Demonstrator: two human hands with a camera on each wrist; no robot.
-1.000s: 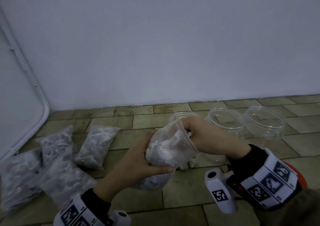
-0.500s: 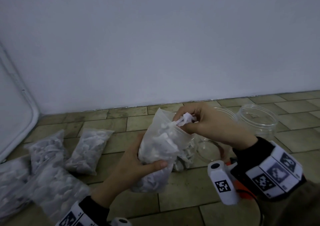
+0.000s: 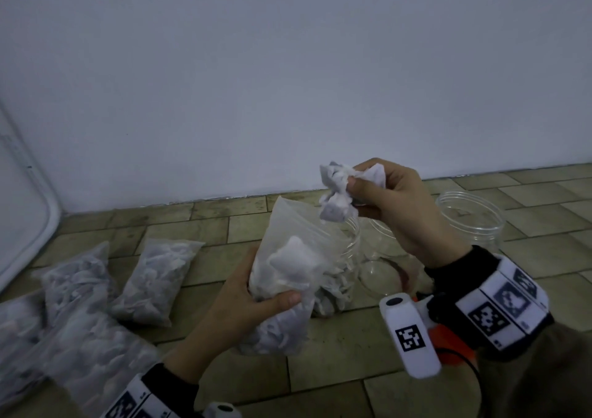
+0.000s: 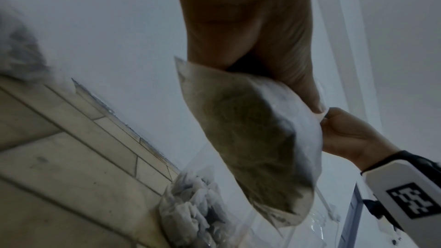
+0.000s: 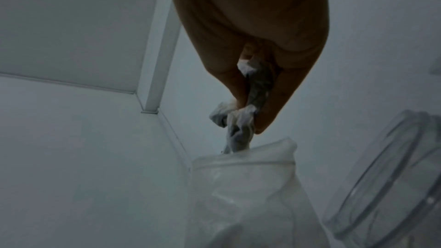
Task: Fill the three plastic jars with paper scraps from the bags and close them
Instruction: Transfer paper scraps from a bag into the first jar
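Three clear plastic jars stand open on the tiled floor (image 3: 336,369) near the white wall (image 3: 288,81): the right jar (image 3: 471,219) is in plain sight, the middle jar (image 3: 378,276) shows partly below the right wrist, and the left jar (image 3: 350,257) sits mostly behind the held bag, with some white scraps visible at its bottom. Of bags, one is in the hands and at least three more filled ones lie on the floor to the left: one small bag (image 3: 157,276) nearest the middle, another bag (image 3: 75,276) beside it, and a larger bag (image 3: 80,353) nearer the camera; the exact count at the left edge is hard to tell. The left hand (image 3: 243,308) has its fingers and thumb curled round the lower half of the open clear bag (image 3: 288,276), holding it upright in the air just in front of the left jar; the bag is still well filled with white paper scraps. The right hand (image 3: 394,206) is raised just above the bag's open mouth, its fingertips pinching a crumpled clump of paper scraps (image 3: 336,196) that hangs down toward the mouth without touching the jars. The right wrist view shows the same pinch over the bag's rim, with a jar at the side.
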